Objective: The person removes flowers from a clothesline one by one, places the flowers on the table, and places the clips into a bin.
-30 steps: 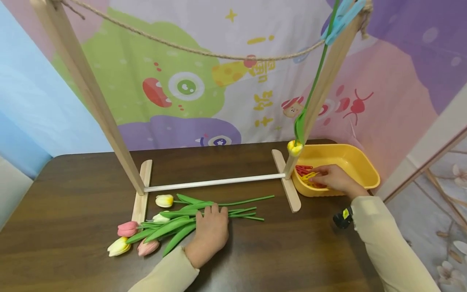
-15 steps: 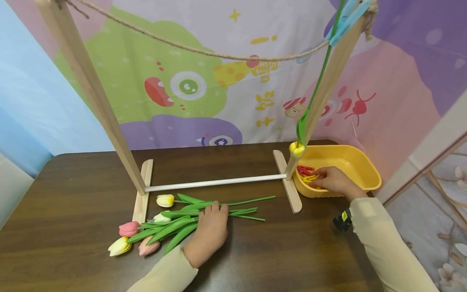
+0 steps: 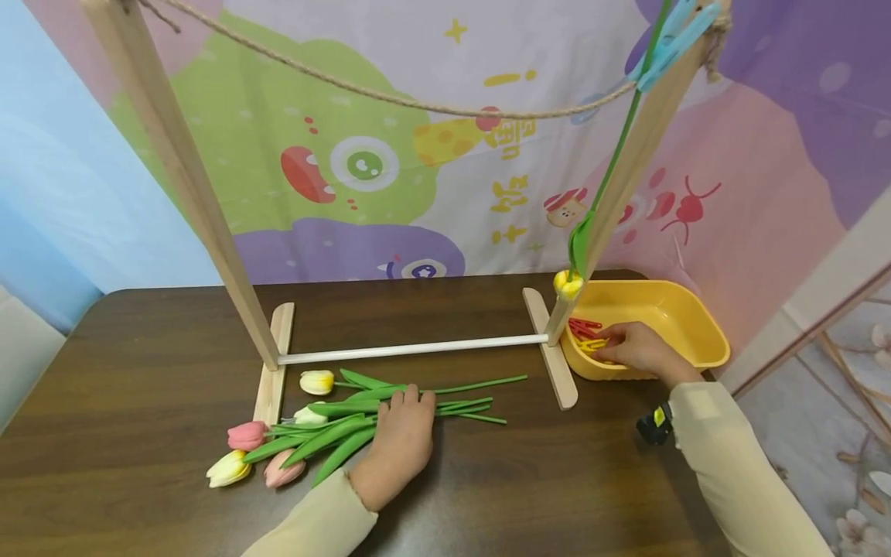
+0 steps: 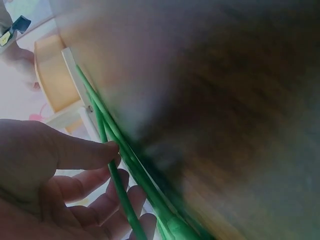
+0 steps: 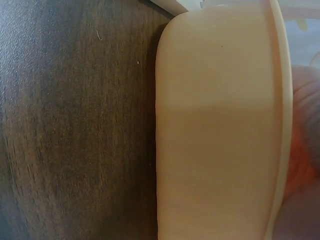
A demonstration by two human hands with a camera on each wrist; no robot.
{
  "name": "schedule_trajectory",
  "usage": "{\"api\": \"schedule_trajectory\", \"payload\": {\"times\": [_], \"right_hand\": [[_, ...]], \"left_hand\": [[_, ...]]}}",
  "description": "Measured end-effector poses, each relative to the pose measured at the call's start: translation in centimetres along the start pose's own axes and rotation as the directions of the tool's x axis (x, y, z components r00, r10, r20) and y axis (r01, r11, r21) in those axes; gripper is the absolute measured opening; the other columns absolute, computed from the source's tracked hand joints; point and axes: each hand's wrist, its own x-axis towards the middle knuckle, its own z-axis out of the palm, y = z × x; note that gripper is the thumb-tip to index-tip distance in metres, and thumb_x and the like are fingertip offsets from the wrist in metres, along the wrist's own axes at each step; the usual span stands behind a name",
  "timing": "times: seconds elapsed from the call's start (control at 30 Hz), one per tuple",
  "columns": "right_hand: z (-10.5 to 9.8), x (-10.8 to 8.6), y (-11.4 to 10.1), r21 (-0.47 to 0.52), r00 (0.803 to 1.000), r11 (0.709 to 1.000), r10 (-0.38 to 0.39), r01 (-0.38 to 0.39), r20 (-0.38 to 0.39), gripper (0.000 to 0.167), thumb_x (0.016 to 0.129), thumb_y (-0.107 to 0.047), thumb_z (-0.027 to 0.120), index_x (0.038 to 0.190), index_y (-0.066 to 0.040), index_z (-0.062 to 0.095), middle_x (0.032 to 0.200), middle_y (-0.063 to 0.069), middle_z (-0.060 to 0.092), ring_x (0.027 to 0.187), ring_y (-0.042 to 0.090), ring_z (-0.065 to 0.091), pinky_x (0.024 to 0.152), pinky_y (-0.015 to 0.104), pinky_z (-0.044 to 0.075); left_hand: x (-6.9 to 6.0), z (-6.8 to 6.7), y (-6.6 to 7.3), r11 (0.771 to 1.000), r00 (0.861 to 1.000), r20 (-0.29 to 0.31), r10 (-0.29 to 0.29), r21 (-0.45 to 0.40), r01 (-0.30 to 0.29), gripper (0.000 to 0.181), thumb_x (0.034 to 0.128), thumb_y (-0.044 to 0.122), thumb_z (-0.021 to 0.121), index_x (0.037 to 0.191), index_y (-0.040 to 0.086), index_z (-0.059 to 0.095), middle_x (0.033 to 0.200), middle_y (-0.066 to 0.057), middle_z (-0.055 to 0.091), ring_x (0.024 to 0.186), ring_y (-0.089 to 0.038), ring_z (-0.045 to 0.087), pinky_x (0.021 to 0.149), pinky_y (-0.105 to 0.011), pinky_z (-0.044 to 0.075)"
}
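Note:
My left hand lies over a bunch of artificial tulips on the table. In the left wrist view its thumb and forefinger pinch a green tulip stem, with other stems beside it. Pink, white and yellow blooms point left. My right hand reaches into a yellow plastic basin; its fingers pinch at a yellow clothespin, beside red clothespins. The basin's wall hides most of this hand in the right wrist view.
A wooden frame with a white crossbar stands behind the tulips. Twine sags between its posts. A blue clothespin holds a yellow tulip upside down near the right post. A printed cloth hangs behind.
The head view has shifted slightly, so the scene sits a little further right. My right hand's fingers have closed in slightly at the yellow clothespin; my left hand stays on the stems.

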Motion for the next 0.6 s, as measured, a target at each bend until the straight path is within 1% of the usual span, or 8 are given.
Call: {"api": "schedule_trajectory", "payload": {"times": [0.13, 0.37, 0.5, 0.6], "right_hand": [[-0.05, -0.16, 0.05, 0.017, 1.0, 1.0, 0.013, -0.012, -0.01, 0.053, 0.083, -0.036, 0.069, 0.118, 0.002, 0.06, 0.092, 0.011, 0.061, 0.08, 0.02, 0.052, 0.067, 0.025, 0.044], [-0.1, -0.35, -0.08, 0.007, 0.999, 1.0, -0.005, 0.005, -0.048, 0.05, 0.085, -0.038, 0.066, 0.115, 0.002, 0.062, 0.093, 0.012, 0.064, 0.08, 0.02, 0.053, 0.068, 0.026, 0.043], [-0.22, -0.43, -0.18, 0.019, 0.998, 1.0, -0.005, 0.006, -0.058, 0.045, 0.087, -0.035, 0.065, 0.113, 0.001, 0.063, 0.092, 0.012, 0.062, 0.079, 0.02, 0.053, 0.066, 0.026, 0.043], [-0.36, -0.47, -0.23, 0.029, 0.998, 1.0, -0.003, 0.005, -0.064, 0.042, 0.088, -0.033, 0.064, 0.112, 0.001, 0.063, 0.088, 0.01, 0.061, 0.076, 0.019, 0.052, 0.064, 0.026, 0.043]], "left_hand": [[0.0, -0.1, -0.03, 1.0, 1.0, -0.004, 0.001, -0.007, -0.001, 0.019, 0.0818, 0.0, 0.063, 0.1, 0.003, 0.057, 0.098, -0.016, 0.055, 0.089, -0.033, 0.052, 0.072, -0.046, 0.041], [-0.01, -0.36, -0.47, 1.0, 1.0, -0.01, -0.013, -0.022, 0.013, 0.016, 0.0849, 0.007, 0.063, 0.099, 0.004, 0.057, 0.098, -0.015, 0.056, 0.093, -0.035, 0.054, 0.071, -0.048, 0.041], [-0.09, -0.7, -0.67, 1.0, 1.0, -0.02, -0.012, -0.027, 0.012, 0.013, 0.0859, 0.008, 0.063, 0.096, 0.005, 0.056, 0.094, -0.013, 0.056, 0.089, -0.032, 0.053, 0.067, -0.046, 0.039], [-0.18, -0.86, -0.65, 1.0, 1.0, -0.03, 0.0, -0.019, -0.001, 0.012, 0.0857, 0.009, 0.064, 0.093, 0.006, 0.055, 0.09, -0.012, 0.055, 0.085, -0.031, 0.053, 0.065, -0.044, 0.038]]}}
